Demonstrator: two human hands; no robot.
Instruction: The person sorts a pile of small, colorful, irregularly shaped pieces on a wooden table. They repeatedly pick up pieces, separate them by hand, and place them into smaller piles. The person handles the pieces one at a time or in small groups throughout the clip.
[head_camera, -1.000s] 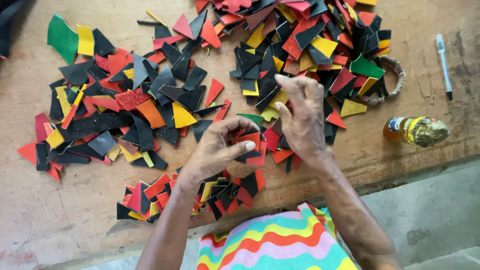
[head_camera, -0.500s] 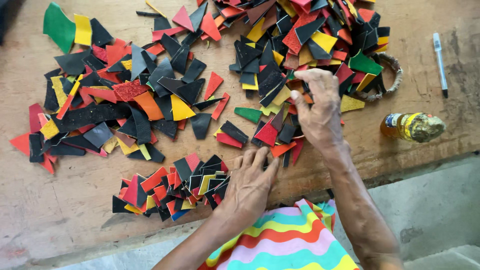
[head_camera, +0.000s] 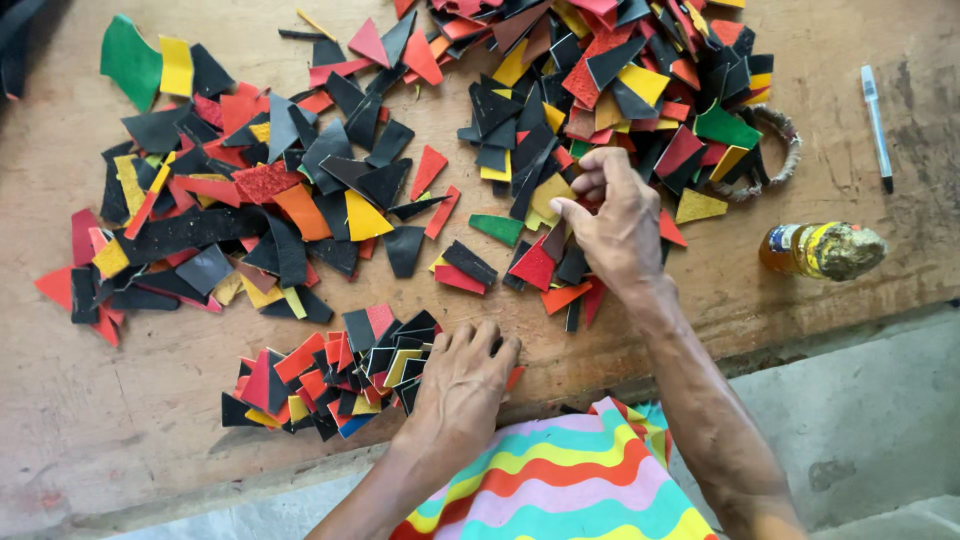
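Many flat offcuts in black, red, yellow, orange and green lie scattered on a worn wooden table. My left hand rests palm down, fingers spread, on the right end of a small pile of scraps near the front edge. My right hand hovers over the lower edge of the big far pile, fingers curled and thumb meeting fingertips over a yellow piece; whether it grips a piece is unclear. A green scrap lies just left of it.
A wide spread of scraps covers the left half. A small yellow bottle lies at the right, a pen beyond it, and a woven ring beside the far pile. Striped colourful cloth covers my lap below the edge.
My left hand drew back from the middle toward the front edge, dragging scraps into the small pile. My right hand stayed by the far pile, curling its fingers.
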